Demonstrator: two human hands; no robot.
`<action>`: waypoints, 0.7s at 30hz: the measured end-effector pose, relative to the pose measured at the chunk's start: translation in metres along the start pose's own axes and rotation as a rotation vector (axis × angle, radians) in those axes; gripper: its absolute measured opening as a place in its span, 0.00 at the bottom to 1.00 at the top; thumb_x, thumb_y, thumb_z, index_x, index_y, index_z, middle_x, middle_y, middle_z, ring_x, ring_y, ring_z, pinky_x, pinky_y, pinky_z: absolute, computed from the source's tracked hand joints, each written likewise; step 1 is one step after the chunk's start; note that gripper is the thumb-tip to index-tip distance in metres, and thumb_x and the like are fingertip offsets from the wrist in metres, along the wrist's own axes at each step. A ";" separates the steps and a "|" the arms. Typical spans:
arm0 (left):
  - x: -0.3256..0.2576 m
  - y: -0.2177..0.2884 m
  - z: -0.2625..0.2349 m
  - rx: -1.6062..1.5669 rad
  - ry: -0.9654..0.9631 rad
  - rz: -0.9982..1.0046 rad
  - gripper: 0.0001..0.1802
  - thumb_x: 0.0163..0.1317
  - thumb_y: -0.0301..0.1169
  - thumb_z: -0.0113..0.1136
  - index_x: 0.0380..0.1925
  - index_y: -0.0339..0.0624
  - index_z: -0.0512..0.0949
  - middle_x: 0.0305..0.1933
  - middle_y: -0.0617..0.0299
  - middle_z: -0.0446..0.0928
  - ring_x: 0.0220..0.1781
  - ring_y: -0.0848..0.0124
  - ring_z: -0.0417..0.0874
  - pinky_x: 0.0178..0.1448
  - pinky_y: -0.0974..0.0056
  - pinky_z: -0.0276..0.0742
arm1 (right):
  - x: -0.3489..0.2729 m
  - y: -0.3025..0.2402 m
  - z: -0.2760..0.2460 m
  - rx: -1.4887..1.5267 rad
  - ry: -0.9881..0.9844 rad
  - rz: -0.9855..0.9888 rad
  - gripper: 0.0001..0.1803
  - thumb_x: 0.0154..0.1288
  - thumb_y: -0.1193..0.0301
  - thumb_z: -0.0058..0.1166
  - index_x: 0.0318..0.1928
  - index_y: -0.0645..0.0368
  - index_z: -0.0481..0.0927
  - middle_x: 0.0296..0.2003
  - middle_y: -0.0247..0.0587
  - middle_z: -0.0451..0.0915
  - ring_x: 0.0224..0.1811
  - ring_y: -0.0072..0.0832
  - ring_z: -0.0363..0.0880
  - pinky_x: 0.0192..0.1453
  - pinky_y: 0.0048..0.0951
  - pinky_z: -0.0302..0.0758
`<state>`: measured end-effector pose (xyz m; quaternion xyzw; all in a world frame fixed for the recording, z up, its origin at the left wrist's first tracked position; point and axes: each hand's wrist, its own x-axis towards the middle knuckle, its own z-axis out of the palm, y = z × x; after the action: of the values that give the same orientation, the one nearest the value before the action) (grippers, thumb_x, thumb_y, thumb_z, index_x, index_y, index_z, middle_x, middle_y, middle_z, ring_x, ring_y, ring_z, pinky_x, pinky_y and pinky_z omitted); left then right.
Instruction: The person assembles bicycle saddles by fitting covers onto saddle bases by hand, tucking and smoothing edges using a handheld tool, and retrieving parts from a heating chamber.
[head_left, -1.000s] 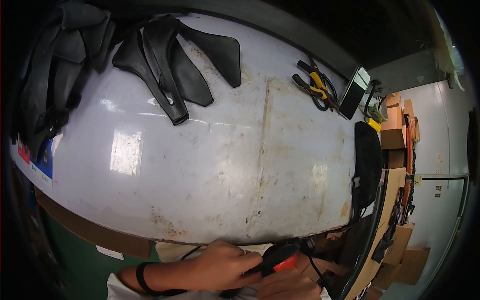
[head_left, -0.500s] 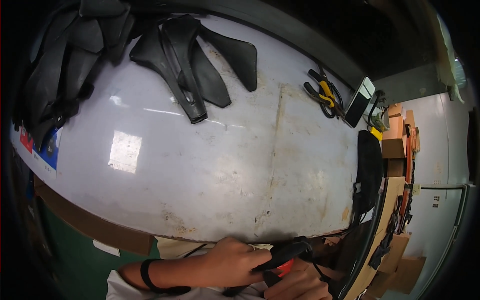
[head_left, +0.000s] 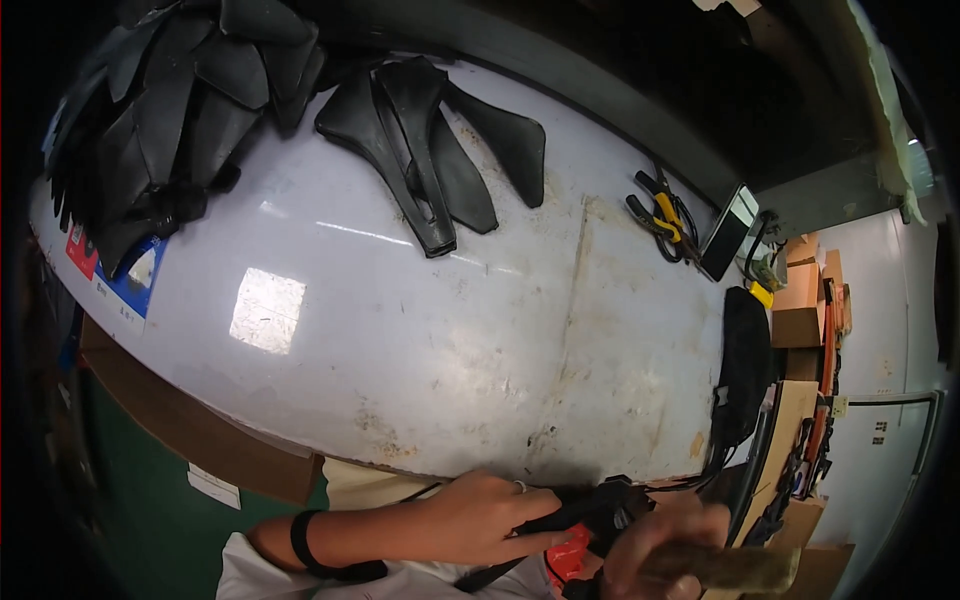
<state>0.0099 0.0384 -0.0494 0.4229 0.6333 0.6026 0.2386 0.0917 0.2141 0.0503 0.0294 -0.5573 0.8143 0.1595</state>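
Past the table's near edge, my left hand point(head_left: 490, 512) is closed around a black molded piece point(head_left: 560, 512). To its right, my right hand point(head_left: 655, 550) is wrapped round a blunt, brownish bar-like thing point(head_left: 735, 568), smeared by motion; its kind does not show. A bright red patch point(head_left: 568, 556) shows between the hands, and black straps or cords hang near it. Several flat black molded parts point(head_left: 430, 150) lie at the far middle of the table point(head_left: 480, 340). More of them form a heap point(head_left: 185, 110) at the far left.
Pliers with black and yellow handles point(head_left: 662, 215) lie at the far right, beside a phone point(head_left: 728, 232) leaning at a slant. A black pouch point(head_left: 742, 370) rests along the right edge. Cardboard boxes point(head_left: 797, 305) stand beyond it. A printed sheet point(head_left: 125, 290) lies under the heap.
My right hand has moved right, away from the left, and the brownish bar now shows in it. The left hand keeps its grip. The whole view has shifted slightly.
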 end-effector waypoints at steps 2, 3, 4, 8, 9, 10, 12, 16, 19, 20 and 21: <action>0.001 0.012 -0.013 -0.094 0.039 0.050 0.17 0.70 0.44 0.65 0.36 0.40 0.78 0.20 0.52 0.73 0.21 0.50 0.79 0.24 0.50 0.70 | 0.003 -0.016 0.000 -0.398 0.111 0.283 0.36 0.67 0.58 0.70 0.65 0.70 0.71 0.54 0.60 0.80 0.27 0.33 0.84 0.27 0.27 0.79; 0.008 0.025 -0.020 -0.082 0.144 0.153 0.17 0.67 0.41 0.70 0.31 0.41 0.77 0.21 0.57 0.72 0.21 0.55 0.78 0.24 0.54 0.70 | 0.002 -0.009 -0.003 -0.476 0.153 0.224 0.36 0.59 0.57 0.76 0.56 0.66 0.71 0.47 0.54 0.81 0.33 0.33 0.83 0.36 0.30 0.80; 0.008 0.036 -0.022 -0.072 0.136 0.157 0.17 0.67 0.41 0.70 0.31 0.41 0.77 0.21 0.57 0.72 0.21 0.55 0.78 0.24 0.54 0.70 | -0.001 0.009 -0.006 -0.536 0.183 0.177 0.36 0.52 0.57 0.83 0.48 0.62 0.71 0.40 0.48 0.82 0.39 0.32 0.82 0.46 0.33 0.80; 0.015 0.058 -0.019 0.274 0.373 0.260 0.17 0.60 0.36 0.74 0.23 0.43 0.75 0.21 0.58 0.68 0.20 0.60 0.72 0.22 0.56 0.66 | -0.015 0.041 -0.007 -0.415 0.185 0.219 0.33 0.48 0.59 0.84 0.46 0.62 0.76 0.37 0.45 0.80 0.39 0.31 0.81 0.47 0.30 0.77; 0.014 0.059 -0.020 0.282 0.369 0.254 0.17 0.60 0.36 0.74 0.23 0.43 0.74 0.21 0.59 0.67 0.19 0.61 0.71 0.22 0.57 0.64 | -0.019 0.045 -0.007 -0.368 0.204 0.221 0.33 0.45 0.62 0.86 0.46 0.63 0.77 0.37 0.46 0.82 0.39 0.32 0.82 0.46 0.29 0.79; 0.011 0.058 -0.022 0.285 0.359 0.247 0.17 0.60 0.35 0.74 0.23 0.43 0.74 0.20 0.59 0.67 0.18 0.61 0.70 0.22 0.57 0.63 | -0.023 0.049 -0.009 -0.322 0.230 0.225 0.34 0.43 0.65 0.87 0.45 0.64 0.78 0.37 0.47 0.83 0.39 0.33 0.83 0.46 0.29 0.80; 0.002 0.058 -0.027 0.313 0.225 0.202 0.12 0.61 0.33 0.73 0.32 0.37 0.80 0.27 0.53 0.77 0.25 0.55 0.79 0.28 0.56 0.73 | -0.023 0.043 -0.023 -0.271 0.148 0.248 0.32 0.42 0.68 0.86 0.45 0.65 0.81 0.37 0.51 0.85 0.39 0.36 0.85 0.46 0.30 0.82; 0.013 0.044 -0.036 0.123 0.067 0.212 0.16 0.62 0.34 0.75 0.26 0.41 0.75 0.21 0.61 0.67 0.21 0.62 0.74 0.24 0.60 0.69 | -0.006 0.045 -0.055 0.009 -0.108 0.359 0.27 0.42 0.75 0.84 0.44 0.70 0.87 0.37 0.62 0.88 0.41 0.46 0.90 0.45 0.37 0.87; 0.024 0.034 -0.034 -0.009 -0.019 0.266 0.16 0.61 0.33 0.76 0.25 0.41 0.76 0.20 0.61 0.66 0.21 0.63 0.72 0.24 0.61 0.68 | 0.000 0.049 -0.077 0.256 -0.149 0.521 0.25 0.39 0.82 0.78 0.44 0.68 0.89 0.39 0.59 0.88 0.46 0.47 0.88 0.53 0.41 0.84; 0.026 0.033 -0.035 -0.027 -0.042 0.275 0.15 0.62 0.33 0.75 0.26 0.41 0.76 0.20 0.61 0.65 0.20 0.63 0.72 0.24 0.60 0.68 | 0.002 0.052 -0.080 0.320 -0.174 0.510 0.24 0.39 0.81 0.79 0.43 0.68 0.90 0.38 0.60 0.88 0.46 0.47 0.88 0.51 0.41 0.84; 0.026 0.035 -0.036 -0.018 -0.043 0.274 0.15 0.62 0.33 0.75 0.26 0.41 0.76 0.20 0.61 0.65 0.20 0.63 0.72 0.24 0.60 0.68 | 0.001 0.054 -0.081 0.326 -0.180 0.505 0.24 0.39 0.81 0.79 0.43 0.68 0.90 0.38 0.60 0.88 0.46 0.47 0.88 0.51 0.41 0.84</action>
<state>-0.0248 0.0367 -0.0041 0.5161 0.5590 0.6260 0.1713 0.0856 0.2709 -0.0284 -0.0129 -0.4211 0.9009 -0.1047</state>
